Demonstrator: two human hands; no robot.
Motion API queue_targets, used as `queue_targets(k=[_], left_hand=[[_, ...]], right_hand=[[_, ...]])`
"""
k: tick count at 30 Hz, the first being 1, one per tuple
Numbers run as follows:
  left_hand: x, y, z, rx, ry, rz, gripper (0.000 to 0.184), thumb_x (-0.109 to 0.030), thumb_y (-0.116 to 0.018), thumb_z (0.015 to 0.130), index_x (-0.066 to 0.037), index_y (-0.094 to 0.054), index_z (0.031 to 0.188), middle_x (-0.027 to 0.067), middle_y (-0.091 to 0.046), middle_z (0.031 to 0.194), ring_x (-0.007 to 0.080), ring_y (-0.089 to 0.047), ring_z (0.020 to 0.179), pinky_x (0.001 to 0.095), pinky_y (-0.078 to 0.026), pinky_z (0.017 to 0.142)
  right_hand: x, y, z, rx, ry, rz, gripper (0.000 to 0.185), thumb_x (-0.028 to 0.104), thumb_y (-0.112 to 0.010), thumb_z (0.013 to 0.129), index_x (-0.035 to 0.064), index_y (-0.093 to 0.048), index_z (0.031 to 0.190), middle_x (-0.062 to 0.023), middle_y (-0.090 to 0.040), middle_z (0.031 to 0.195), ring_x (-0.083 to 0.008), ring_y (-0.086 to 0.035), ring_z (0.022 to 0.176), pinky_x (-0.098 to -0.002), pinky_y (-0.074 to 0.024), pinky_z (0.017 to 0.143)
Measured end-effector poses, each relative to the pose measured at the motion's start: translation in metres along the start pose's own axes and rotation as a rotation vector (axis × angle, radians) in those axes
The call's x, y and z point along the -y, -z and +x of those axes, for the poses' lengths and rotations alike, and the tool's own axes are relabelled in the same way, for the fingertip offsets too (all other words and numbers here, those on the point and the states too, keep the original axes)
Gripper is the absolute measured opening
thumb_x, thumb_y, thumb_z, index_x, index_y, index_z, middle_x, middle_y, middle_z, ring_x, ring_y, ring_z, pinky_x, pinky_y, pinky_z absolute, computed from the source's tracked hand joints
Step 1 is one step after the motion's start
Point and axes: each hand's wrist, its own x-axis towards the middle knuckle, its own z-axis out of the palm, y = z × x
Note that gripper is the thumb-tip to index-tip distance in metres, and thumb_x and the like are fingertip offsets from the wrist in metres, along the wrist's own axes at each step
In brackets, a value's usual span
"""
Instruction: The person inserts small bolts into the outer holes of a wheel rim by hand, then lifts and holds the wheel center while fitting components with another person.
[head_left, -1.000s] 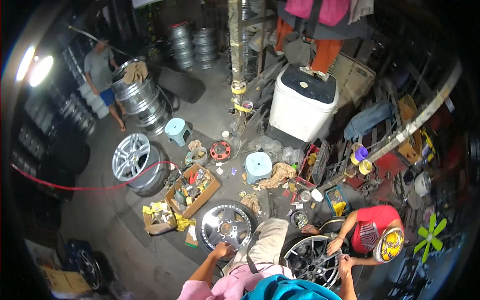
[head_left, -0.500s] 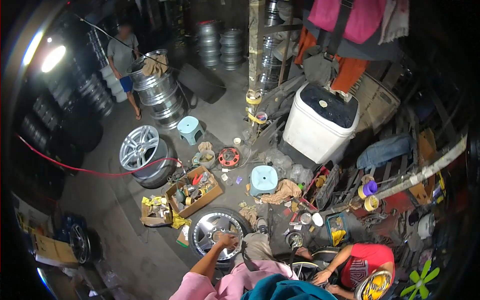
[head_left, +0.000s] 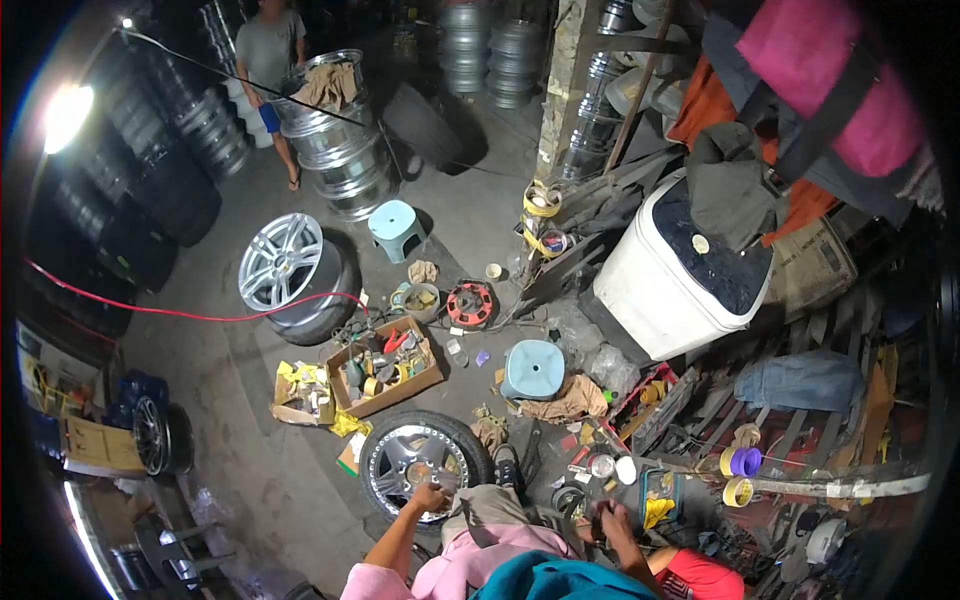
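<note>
A chrome wheel (head_left: 392, 464) with a tire lies flat on the floor in front of me, left of my leg. Over its right part is my left hand (head_left: 432, 497), its fingers curled; whether they hold anything is too small to tell. My right hand (head_left: 612, 520) is raised to the right of my lap, fingers bent, near small cans and tools on the floor. What it holds, if anything, cannot be made out. A co-worker in a red shirt (head_left: 704, 577) is low at the bottom right, mostly cut off.
Left of the wheel sits a cardboard box of tools (head_left: 412, 378). Beyond are a blue stool (head_left: 534, 370), a second stool (head_left: 396, 228), a silver rim (head_left: 281, 262) and a white washing machine (head_left: 660, 275). Another person (head_left: 268, 50) stands at the back left.
The view has swung right and lower. My right hand has left the black wheel beside the co-worker and come nearer my lap. My left hand stays over the chrome wheel.
</note>
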Motion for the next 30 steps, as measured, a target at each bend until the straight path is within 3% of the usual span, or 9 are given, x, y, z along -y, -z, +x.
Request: queue_targets(k=[2, 3, 7, 9, 11, 14, 23, 29, 30], left_hand=[[-0.005, 0.004, 0.012, -0.084, -0.076, -0.213, 0.026, -0.020, -0.056, 0.102, 0.000, -0.072, 0.107, 0.0095, -0.073, 0.084, 0.0192, -0.069, 0.065, 0.0338, -0.058, 0.059], [-0.016, 0.007, 0.012, -0.079, -0.076, -0.227, 0.026, -0.020, -0.056, 0.102, 0.000, -0.072, 0.107, 0.0095, -0.073, 0.084, 0.0192, -0.069, 0.065, 0.0338, -0.058, 0.059], [-0.040, 0.010, 0.008, -0.174, -0.170, -0.540, 0.025, -0.019, -0.055, 0.103, 0.000, -0.071, 0.102, 0.0058, -0.068, 0.079, 0.0172, -0.066, 0.064, 0.0315, -0.056, 0.060], [-0.024, 0.003, 0.016, -0.253, -0.194, -0.690, 0.024, -0.019, -0.056, 0.103, -0.001, -0.071, 0.098, 0.0058, -0.067, 0.076, 0.0170, -0.067, 0.064, 0.0311, -0.055, 0.059], [-0.019, -0.006, 0.001, -0.271, -0.198, -0.779, 0.024, -0.020, -0.057, 0.101, 0.000, -0.071, 0.095, 0.0077, -0.069, 0.076, 0.0176, -0.069, 0.066, 0.0300, -0.055, 0.059], [0.025, -0.023, -0.005, -0.333, -0.073, -0.776, 0.025, -0.022, -0.058, 0.098, 0.000, -0.070, 0.096, 0.0105, -0.072, 0.083, 0.0191, -0.071, 0.070, 0.0326, -0.058, 0.060], [0.080, -0.098, -0.064, -0.538, 0.141, -1.280, 0.025, -0.025, -0.056, 0.101, -0.002, -0.066, 0.098, 0.0090, -0.071, 0.083, 0.0188, -0.069, 0.066, 0.0327, -0.057, 0.055], [0.051, -0.128, -0.048, -0.501, 0.120, -1.518, 0.029, -0.033, -0.057, 0.100, -0.005, -0.062, 0.092, -0.0011, -0.054, 0.066, 0.0085, -0.045, 0.048, 0.0259, -0.043, 0.044], [0.006, -0.117, -0.076, -0.645, 0.127, -1.271, 0.031, -0.033, -0.057, 0.100, -0.004, -0.066, 0.092, -0.0003, -0.058, 0.067, 0.0100, -0.049, 0.050, 0.0290, -0.043, 0.044]], right_hand=[[0.072, 0.003, -0.007, 0.084, 0.001, 0.079, 0.029, 0.033, -0.068, 0.094, 0.0058, -0.075, 0.104, -0.0102, -0.072, 0.086, -0.0249, -0.067, 0.077, -0.0407, -0.0529, 0.074], [0.032, -0.010, 0.027, 0.018, 0.219, -0.135, 0.030, 0.033, -0.069, 0.094, 0.0058, -0.075, 0.105, -0.0130, -0.074, 0.090, -0.0272, -0.070, 0.081, -0.0413, -0.0545, 0.077], [0.057, 0.013, 0.039, 0.121, 0.282, -0.500, 0.028, 0.030, -0.069, 0.094, 0.0046, -0.073, 0.104, -0.0200, -0.072, 0.086, -0.0260, -0.070, 0.081, -0.0411, -0.0540, 0.078], [0.002, 0.015, 0.099, 0.230, 0.247, -0.205, 0.028, 0.028, -0.070, 0.092, 0.0006, -0.071, 0.098, -0.0185, -0.068, 0.079, -0.0216, -0.064, 0.073, -0.0399, -0.0515, 0.072], [0.096, 0.033, 0.091, 0.143, 0.259, -0.302, 0.027, 0.025, -0.070, 0.092, -0.0022, -0.067, 0.092, -0.0070, -0.063, 0.074, -0.0143, -0.055, 0.069, -0.0335, -0.0452, 0.063], [0.155, 0.032, 0.129, 0.263, 0.302, -0.205, 0.024, 0.024, -0.069, 0.093, -0.0001, -0.070, 0.091, -0.0050, -0.064, 0.076, -0.0122, -0.056, 0.072, -0.0329, -0.0465, 0.064], [0.255, -0.054, 0.233, 0.491, 0.619, -0.644, 0.041, 0.038, -0.067, 0.094, -0.0026, -0.071, 0.096, -0.0151, -0.071, 0.085, -0.0192, -0.063, 0.077, -0.0361, -0.0506, 0.072], [0.329, -0.120, 0.297, 0.583, 0.641, -1.043, 0.046, 0.051, -0.062, 0.089, 0.0082, -0.073, 0.103, -0.0174, -0.074, 0.105, -0.0343, -0.070, 0.098, -0.0426, -0.0531, 0.089], [0.347, -0.128, 0.301, 0.642, 0.667, -1.122, 0.046, 0.051, -0.062, 0.088, 0.0095, -0.074, 0.104, -0.0173, -0.074, 0.107, -0.0344, -0.070, 0.101, -0.0430, -0.0530, 0.091]])
